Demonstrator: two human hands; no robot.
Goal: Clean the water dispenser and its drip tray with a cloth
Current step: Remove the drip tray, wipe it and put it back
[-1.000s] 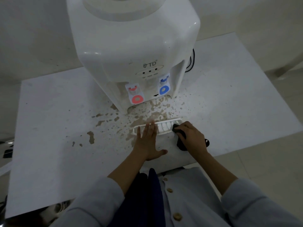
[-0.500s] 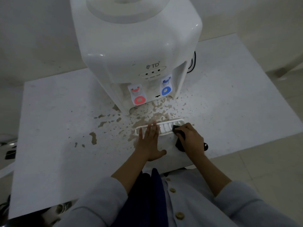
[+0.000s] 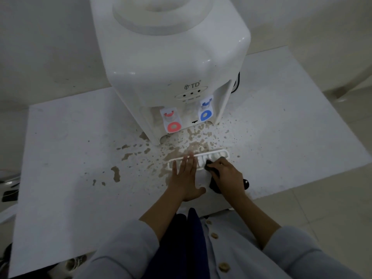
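A single wide-angle view, worn on the person's head, looks forward and steeply down; the wearer's own chest and both forearms fill the bottom edge, so the camera sits close above the near rim of the white surface [image 3: 60, 198]; the water dispenser [image 3: 171, 57] rises at top centre, seen from above and in front; straight lines bow near the borders; no second view shares the scene.

White tabletop water dispenser [image 3: 171, 63] upright at bench rear, red and blue taps in front, no bottle. White slotted drip tray [image 3: 221, 153] detached, flat on bench just ahead. Dark cloth [image 3: 213, 174] bunched on tray's right part.
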